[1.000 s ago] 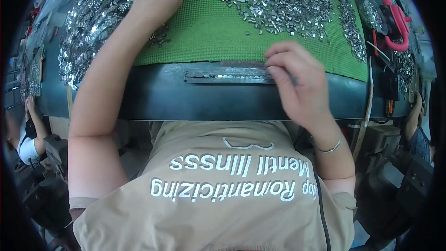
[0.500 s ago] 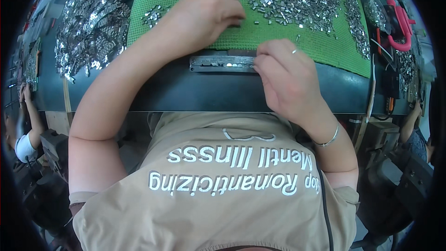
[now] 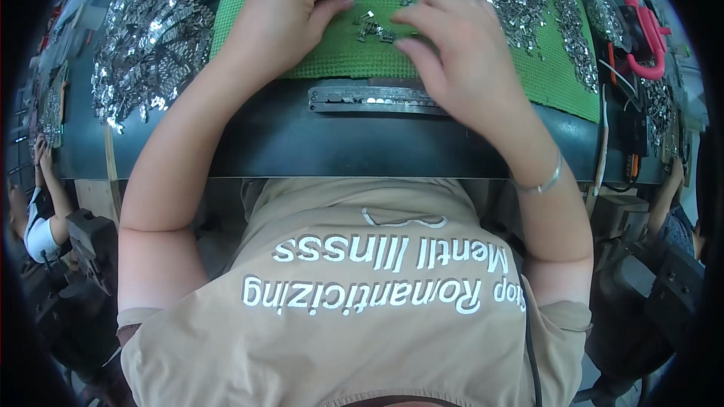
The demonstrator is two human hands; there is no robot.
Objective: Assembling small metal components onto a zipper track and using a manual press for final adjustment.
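Seen from above, my bare hands work over a green mat [image 3: 332, 66] with a gridded texture, laid on a dark tabletop [image 3: 339, 147]. Between them, on the mat, lies a small cluster of metal pieces [image 3: 373, 32], silvery and loosely scattered. My left grip [image 3: 290, 11] is to the left of the cluster and slightly beyond it, narrow, thumb and forefinger nearly together; I cannot tell whether anything is pinched there. My right grip [image 3: 464, 45] is just right of the cluster, thumb and forefinger parted, fingertips close to the nearest pieces; whether they touch is unclear. A bracelet [image 3: 549, 179] circles my right wrist.

Nearer my body, a slotted metal bar [image 3: 369, 100] lies lengthwise along the mat's near edge, its right end partly covered by my right hand. Beyond my hands spreads a large heap of similar pieces [image 3: 520, 4]. To the left sits a glittering mound of metal parts [image 3: 154, 41]; at far right, a pink handle [image 3: 658, 60] stands out.
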